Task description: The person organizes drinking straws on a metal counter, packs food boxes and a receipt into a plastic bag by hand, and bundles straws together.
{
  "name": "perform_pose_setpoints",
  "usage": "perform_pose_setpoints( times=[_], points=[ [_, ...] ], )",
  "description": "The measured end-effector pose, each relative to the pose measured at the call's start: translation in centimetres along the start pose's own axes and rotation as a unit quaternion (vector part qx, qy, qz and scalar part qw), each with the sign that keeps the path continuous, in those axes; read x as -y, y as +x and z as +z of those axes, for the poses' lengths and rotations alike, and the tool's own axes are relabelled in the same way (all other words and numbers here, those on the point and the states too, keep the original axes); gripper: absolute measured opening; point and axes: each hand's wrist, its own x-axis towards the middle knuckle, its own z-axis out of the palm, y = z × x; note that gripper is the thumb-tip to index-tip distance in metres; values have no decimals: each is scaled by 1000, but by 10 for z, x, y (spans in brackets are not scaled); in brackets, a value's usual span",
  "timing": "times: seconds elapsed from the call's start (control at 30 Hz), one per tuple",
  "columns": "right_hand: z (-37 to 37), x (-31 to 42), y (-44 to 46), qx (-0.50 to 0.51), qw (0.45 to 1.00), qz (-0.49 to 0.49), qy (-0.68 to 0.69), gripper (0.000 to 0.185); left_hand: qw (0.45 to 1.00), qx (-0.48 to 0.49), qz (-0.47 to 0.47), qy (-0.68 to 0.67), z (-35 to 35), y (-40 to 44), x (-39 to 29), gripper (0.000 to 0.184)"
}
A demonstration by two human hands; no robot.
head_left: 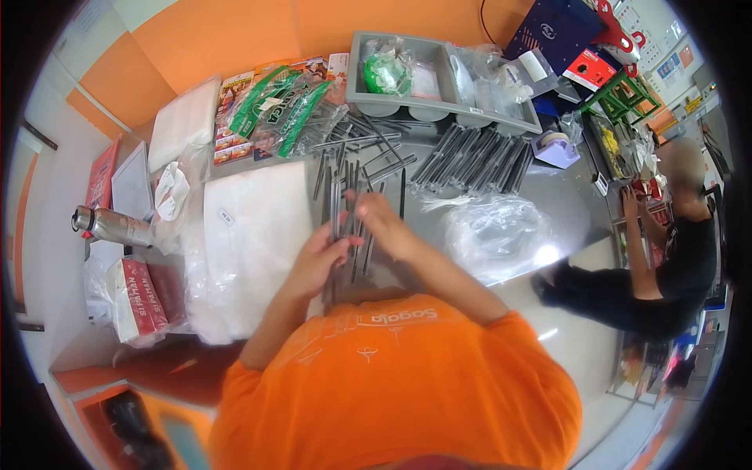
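Several thin dark rods [335, 205] stand in a bundle, with my left hand [321, 254] wrapped round them. My right hand [381, 223] is at the right side of the bundle, its fingers bent against some rods. More loose rods [380, 160] lie crossed on the metal table just beyond my hands. To the right is a row of dark rods in clear wrapping [474, 159], and nearer to me a pile of clear plastic bags [501, 235]. White packing sheets [254, 243] lie left of my hands.
A grey divided tray [427, 106] holds plastic packs at the back. A tape dispenser [556, 149] stands right of the wrapped rods. Far left are a metal bottle [117, 227] and a red-and-white box [139, 298]. Another person [666, 258] works at the right.
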Motion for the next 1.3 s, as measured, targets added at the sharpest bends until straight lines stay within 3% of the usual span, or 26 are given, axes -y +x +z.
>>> perform_pose_setpoints(
  times=[0.03,0.07,0.1,0.13,0.2,0.33,0.43,0.5,0.73,0.8,0.9,1.0,1.07,1.1,1.17,1.3],
  points=[
    [-6,-4,0,3,1000,0,0,45,1000,-13,-11,15,-8,-2,1,54],
    [-11,-6,0,-41,978,53,-196,46,999,-26,-22,30,-12,-3,2,48],
    [-14,-7,1,-85,914,103,-384,46,999,-27,-21,29,-10,-4,0,48],
    [-13,-8,5,-84,914,101,-384,46,995,-86,-28,-40,-6,-6,-4,42],
    [-6,-14,12,84,849,201,-482,42,983,-146,-33,-108,-6,-8,-3,37],
    [2,-40,22,67,869,253,-419,37,978,-153,18,-143,-13,0,7,34],
    [-16,-40,22,123,886,244,-374,33,980,-159,25,-118,-10,-3,3,34],
    [-22,-40,19,51,924,211,-314,34,982,-159,27,-103,-10,-2,1,34],
    [-34,-5,13,-11,960,200,-198,32,984,-141,9,-111,-8,5,4,33],
    [-31,31,15,-6,966,256,-43,31,985,-128,15,-114,-1,8,-2,33],
    [9,46,-1,47,980,179,-73,31,986,-157,36,-34,11,11,-5,32],
    [27,43,-6,114,979,153,-66,34,994,-89,28,-49,5,17,15,27],
    [13,32,1,177,980,38,-88,41,967,-197,133,-92,-3,20,22,22],
    [5,30,6,176,980,38,-86,41,967,-198,132,-90,-7,17,13,22],
    [-8,25,15,88,969,155,-170,46,907,-301,114,-271,-20,9,-12,19],
    [7,-31,30,-27,941,188,-281,45,927,-276,152,-202,-41,1,-20,17]
  ],
)
